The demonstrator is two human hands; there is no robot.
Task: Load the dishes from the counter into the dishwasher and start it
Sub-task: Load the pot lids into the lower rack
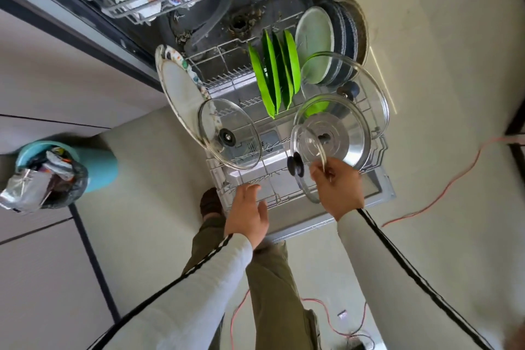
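The dishwasher's lower rack (pixel 224 179) is pulled out over the open door. My right hand (pixel 338 187) grips the rim of a small glass lid (pixel 308 148) with a black knob, held upright at the rack's front right. My left hand (pixel 247 212) rests on the rack's front rail, fingers spread, holding nothing. Standing in the rack are another glass lid (pixel 230 136), a steel lid (pixel 341 133), a large glass lid (pixel 369 88), three green plates (pixel 274 77), a patterned white plate (pixel 179 91) and pale and dark plates (pixel 335 45).
The upper rack (pixel 159 0) holds white cups at the top of the view. A teal bin (pixel 93 167) full of rubbish stands on the floor at the left. A red cable (pixel 443 193) trails over the floor on the right. My legs stand right in front of the door.
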